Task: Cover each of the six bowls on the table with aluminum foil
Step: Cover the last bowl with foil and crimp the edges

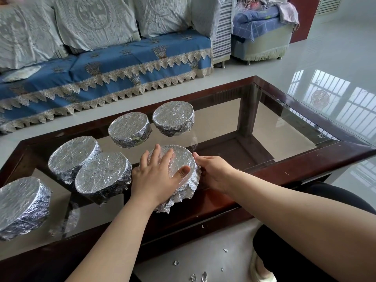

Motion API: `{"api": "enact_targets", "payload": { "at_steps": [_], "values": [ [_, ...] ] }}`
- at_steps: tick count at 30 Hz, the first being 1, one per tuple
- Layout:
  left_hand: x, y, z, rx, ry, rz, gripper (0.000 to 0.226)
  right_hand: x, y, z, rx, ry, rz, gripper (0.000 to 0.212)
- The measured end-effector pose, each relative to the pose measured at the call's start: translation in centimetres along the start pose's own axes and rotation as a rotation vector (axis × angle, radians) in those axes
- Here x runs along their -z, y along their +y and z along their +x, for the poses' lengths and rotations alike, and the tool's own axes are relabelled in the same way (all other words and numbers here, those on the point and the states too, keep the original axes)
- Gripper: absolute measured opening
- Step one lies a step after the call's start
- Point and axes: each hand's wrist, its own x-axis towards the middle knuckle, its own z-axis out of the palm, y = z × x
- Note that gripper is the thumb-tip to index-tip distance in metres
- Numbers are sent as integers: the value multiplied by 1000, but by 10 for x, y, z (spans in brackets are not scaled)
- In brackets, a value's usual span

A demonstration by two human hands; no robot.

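Several foil-covered bowls stand on the glass-topped table (284, 123). The nearest bowl (181, 159) sits at the table's front middle, its foil skirt hanging crumpled at the front. My left hand (156, 176) lies flat on its foil top, fingers spread and straight, thumb pressing the near rim. My right hand (213, 171) cups the bowl's right side, fingers pressed against the foil there. Other covered bowls stand at the far middle (128, 128), the far right (173, 117), the left (71, 153), beside it (101, 174) and the near left corner (20, 200).
The table has a dark wooden frame (305, 159) and a lower shelf under the glass. Small foil scraps (200, 276) lie on the floor near my foot. A sofa with a blue cover (122, 64) runs behind the table.
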Motion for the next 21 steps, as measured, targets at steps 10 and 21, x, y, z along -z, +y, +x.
{"api": "enact_targets", "payload": {
  "at_steps": [10, 21],
  "values": [
    [0, 0, 0, 4, 7, 0, 118, -5, 9, 11, 134, 210, -287, 28],
    [-1, 1, 0, 18, 22, 5, 120, -7, 2, 11, 115, 247, -391, 33]
  ]
}}
